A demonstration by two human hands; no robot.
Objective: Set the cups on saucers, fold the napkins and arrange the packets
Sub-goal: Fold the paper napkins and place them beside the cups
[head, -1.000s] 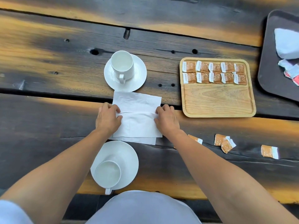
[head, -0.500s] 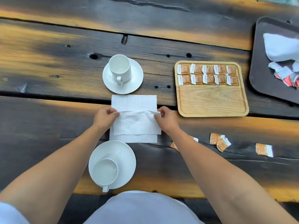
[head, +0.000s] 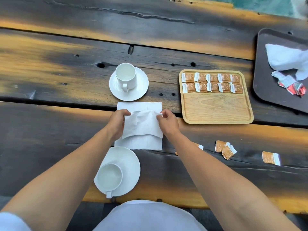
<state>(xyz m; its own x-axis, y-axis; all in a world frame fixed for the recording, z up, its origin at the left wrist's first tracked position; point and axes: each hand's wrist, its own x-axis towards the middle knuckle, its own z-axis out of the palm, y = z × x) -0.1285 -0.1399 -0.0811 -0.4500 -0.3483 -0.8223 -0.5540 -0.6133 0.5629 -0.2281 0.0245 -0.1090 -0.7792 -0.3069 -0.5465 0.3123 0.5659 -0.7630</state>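
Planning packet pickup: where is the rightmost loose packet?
Head view, right side: the rightmost loose packet lies on the table, right of two overlapping packets.

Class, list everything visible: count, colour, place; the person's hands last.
Table: one, dark wood, underneath.
Cups: two, white, on saucers.
Saucers: two, white, far and near centre.
Napkins: two, white, centre, upper lifted.
Wooden tray: one, pale, centre right.
Tray packets: ten, orange and white, two rows.
Loose packets: four, same colours, near right.
Dark tray: one, brown, far right.
White cloth: one, dark tray.
Red wrappers: several, dark tray.
Left hand, right hand: pinching upper napkin.
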